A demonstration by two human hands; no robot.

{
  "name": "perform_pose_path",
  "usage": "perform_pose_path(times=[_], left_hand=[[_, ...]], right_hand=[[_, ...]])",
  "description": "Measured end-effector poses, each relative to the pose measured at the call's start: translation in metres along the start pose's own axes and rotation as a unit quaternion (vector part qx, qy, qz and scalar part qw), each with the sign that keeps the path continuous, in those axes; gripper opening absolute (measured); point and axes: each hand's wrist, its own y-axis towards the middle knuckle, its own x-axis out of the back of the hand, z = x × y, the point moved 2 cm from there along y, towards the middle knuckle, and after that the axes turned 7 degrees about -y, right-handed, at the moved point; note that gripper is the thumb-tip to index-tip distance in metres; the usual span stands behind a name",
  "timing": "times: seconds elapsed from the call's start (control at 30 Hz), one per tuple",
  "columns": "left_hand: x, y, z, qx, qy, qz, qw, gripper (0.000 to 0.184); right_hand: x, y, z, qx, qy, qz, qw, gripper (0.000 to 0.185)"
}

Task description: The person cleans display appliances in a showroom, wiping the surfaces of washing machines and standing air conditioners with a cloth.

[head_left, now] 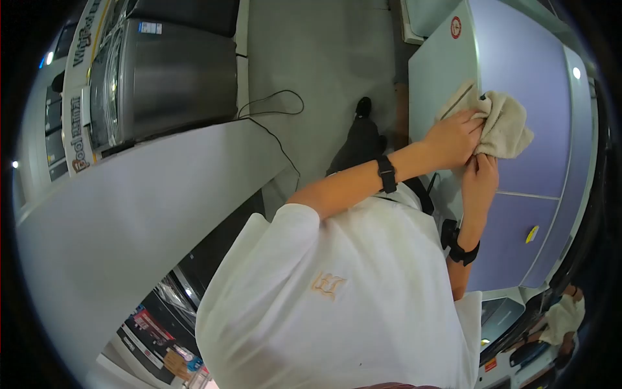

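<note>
A beige cloth (pixel 505 123) hangs bunched against the upper edge of a tall cabinet-like appliance with a lavender front (pixel 518 52) and a pale green side (pixel 440 84). My left hand (pixel 455 138) reaches across my body, its fingers closed on the cloth. Just below it, my right hand (pixel 479 178) pinches the cloth's lower edge with fingertips together. Some of the fingertips are hidden in the folds. A black watch-like band (pixel 386 174) circles my left wrist, and another black band (pixel 461 243) sits on my right forearm.
Over to the left stands a dark grey appliance (pixel 184 78) beside a long light grey surface (pixel 149 188). A black cable (pixel 278 139) loops over the grey floor (pixel 317 58). A yellow sticker (pixel 532 234) marks the lavender front. A person in white (pixel 562 318) appears at lower right.
</note>
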Motion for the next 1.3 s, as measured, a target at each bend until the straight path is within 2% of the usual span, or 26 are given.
perform_pose_path(times=[0.03, 0.1, 0.2, 0.3, 0.43, 0.67, 0.7, 0.83, 0.9, 0.93, 1.07, 1.17, 1.23, 1.3], left_hand=[[0.003, -0.002, -0.001, 0.03, -0.024, 0.002, 0.999, 0.037], [0.013, -0.008, 0.004, 0.035, 0.014, 0.009, 0.999, 0.036], [0.035, -0.008, 0.016, 0.068, 0.012, -0.003, 0.998, 0.034], [0.076, -0.01, 0.03, 0.079, 0.024, -0.046, 0.996, 0.033], [0.156, -0.003, 0.058, 0.111, 0.031, -0.088, 0.989, 0.035], [0.312, -0.031, 0.109, 0.133, 0.096, -0.241, 0.956, 0.045], [0.315, -0.034, 0.078, 0.129, 0.087, -0.244, 0.957, 0.047], [0.424, -0.05, 0.118, 0.121, 0.154, -0.321, 0.927, 0.054], [0.467, -0.06, 0.116, 0.13, 0.199, -0.38, 0.894, 0.058], [0.478, -0.072, 0.096, 0.142, 0.192, -0.395, 0.887, 0.06], [0.554, -0.098, 0.094, 0.127, 0.315, -0.503, 0.795, 0.064], [0.607, -0.118, 0.096, 0.131, 0.42, -0.543, 0.715, 0.061], [0.649, -0.132, 0.103, 0.141, 0.495, -0.551, 0.657, 0.059], [0.696, -0.143, 0.106, 0.162, 0.556, -0.557, 0.596, 0.059]], right_hand=[[0.001, 0.001, 0.0, 0.006, 0.002, 0.013, 1.0, 0.017], [-0.001, 0.005, 0.004, 0.021, 0.006, 0.036, 0.999, 0.016], [-0.009, 0.018, 0.024, 0.039, 0.052, 0.016, 0.998, 0.016], [-0.013, 0.039, 0.07, 0.012, 0.072, 0.08, 0.994, 0.017], [-0.037, 0.086, 0.139, 0.087, 0.076, 0.082, 0.99, 0.017], [-0.097, 0.145, 0.299, 0.209, 0.183, 0.101, 0.955, 0.025], [-0.071, 0.127, 0.301, 0.217, 0.178, 0.09, 0.956, 0.026], [-0.125, 0.17, 0.411, 0.326, 0.241, 0.071, 0.911, 0.029], [-0.136, 0.179, 0.459, 0.381, 0.279, 0.084, 0.878, 0.03], [-0.122, 0.163, 0.475, 0.364, 0.281, 0.118, 0.88, 0.03], [-0.14, 0.182, 0.568, 0.457, 0.329, 0.131, 0.816, 0.03], [-0.161, 0.197, 0.639, 0.574, 0.299, 0.102, 0.756, 0.026], [-0.176, 0.212, 0.7, 0.657, 0.294, 0.02, 0.694, 0.018], [-0.178, 0.227, 0.762, 0.688, 0.322, 0.0, 0.651, 0.022]])
